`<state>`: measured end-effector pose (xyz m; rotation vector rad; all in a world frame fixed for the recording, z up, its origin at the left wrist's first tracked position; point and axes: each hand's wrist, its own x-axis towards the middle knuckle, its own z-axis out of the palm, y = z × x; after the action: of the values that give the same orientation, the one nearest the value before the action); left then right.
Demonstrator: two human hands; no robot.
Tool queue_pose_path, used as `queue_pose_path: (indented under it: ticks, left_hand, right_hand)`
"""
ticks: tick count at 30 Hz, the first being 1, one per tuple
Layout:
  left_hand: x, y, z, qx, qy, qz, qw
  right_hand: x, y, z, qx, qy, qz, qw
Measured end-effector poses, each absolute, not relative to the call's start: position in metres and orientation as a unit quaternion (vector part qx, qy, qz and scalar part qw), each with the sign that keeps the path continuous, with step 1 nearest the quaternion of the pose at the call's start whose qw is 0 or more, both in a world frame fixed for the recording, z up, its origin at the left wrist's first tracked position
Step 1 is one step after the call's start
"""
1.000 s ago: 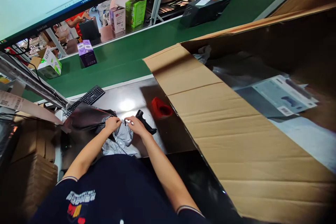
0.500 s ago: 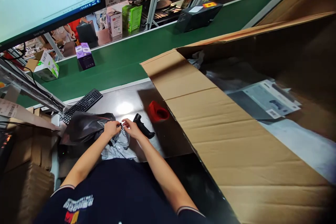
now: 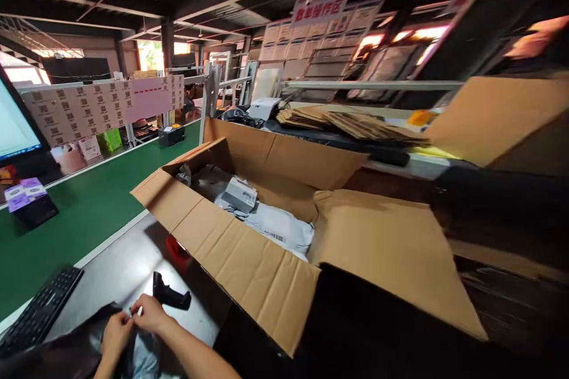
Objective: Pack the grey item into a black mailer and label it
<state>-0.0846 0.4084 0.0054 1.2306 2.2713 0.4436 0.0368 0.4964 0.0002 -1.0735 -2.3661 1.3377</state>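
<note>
Low in the head view, my left hand (image 3: 116,331) and my right hand (image 3: 150,314) meet fingertip to fingertip, both closed in a pinch. A bit of plastic bag seems to be between them, though the fingers hide most of it. Crumpled pale grey plastic bag (image 3: 145,356) hangs just below the hands. On the left a black plastic bag (image 3: 62,343) spreads out, touching my left hand. A black handheld scanner (image 3: 171,293) lies on the metal table right beyond my right hand.
A large open carton (image 3: 240,263) stands on the right, holding a small grey box (image 3: 240,194) and white parcels (image 3: 284,228). A red object (image 3: 176,250) sits partly behind its flap. A keyboard (image 3: 42,308), green conveyor (image 3: 95,189), purple box (image 3: 31,201) and monitor (image 3: 18,118) are leftward.
The view has swung up and right, so the whole carton and the hall behind it show. My hands appear lower, still pinched together over the bag.
</note>
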Motion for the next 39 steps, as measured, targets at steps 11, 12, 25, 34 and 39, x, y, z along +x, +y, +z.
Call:
queue_pose_path:
  ticks: [11,12,25,34,39]
  left_hand:
    - [-0.107,0.412,-0.018,0.401,0.75,0.417,0.321]
    - [-0.106,0.412,-0.015,0.394,0.75,0.425,0.32]
    - [-0.089,0.386,0.029,0.169,0.748,0.563,0.307]
    - [-0.092,0.378,0.02,0.151,0.714,0.601,0.324]
    - [-0.094,0.377,0.02,0.186,0.711,0.589,0.335]
  right_hand:
    - [0.027,0.511,0.007,-0.321,-0.863,0.386,0.067]
    - [0.025,0.514,0.011,-0.314,-0.868,0.38,0.064]
    - [0.036,0.513,0.026,-0.174,-0.859,0.471,0.104]
    - [0.047,0.513,0.027,-0.103,-0.909,0.396,0.074]
    - [0.05,0.518,0.036,-0.129,-0.904,0.398,0.08]
